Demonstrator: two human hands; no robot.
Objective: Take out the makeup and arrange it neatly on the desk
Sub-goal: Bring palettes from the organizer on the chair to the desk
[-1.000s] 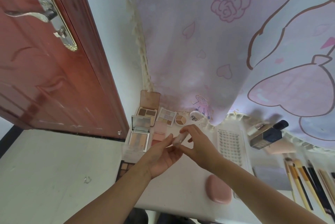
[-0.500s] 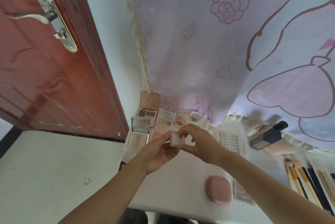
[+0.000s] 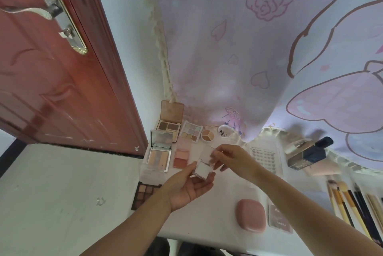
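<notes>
A small white compact (image 3: 202, 169) is held open over the white desk (image 3: 219, 195). My left hand (image 3: 187, 187) grips its base from below, palm up. My right hand (image 3: 232, 159) pinches its raised lid (image 3: 207, 151). Behind them lie open palettes: a brown one (image 3: 168, 126), a mirrored pale one (image 3: 159, 157), a pink blush one (image 3: 181, 155), a pastel grid (image 3: 191, 134), a round concealer pot (image 3: 207, 136) and a white round lid (image 3: 224, 132). A dark eyeshadow palette (image 3: 145, 192) lies at the desk's left edge.
A pink rounded case (image 3: 250, 217) and a small clear box (image 3: 278, 219) lie near the front edge. A lash tray (image 3: 265, 157), a dark foundation bottle (image 3: 308, 155) and several brushes (image 3: 352, 204) lie to the right. A red door (image 3: 51, 69) stands left; a printed curtain (image 3: 248, 48) hangs behind.
The compact was shut between both hands a second ago. Now its lid is lifted by my right hand, and my left hand has dropped slightly beneath the base.
</notes>
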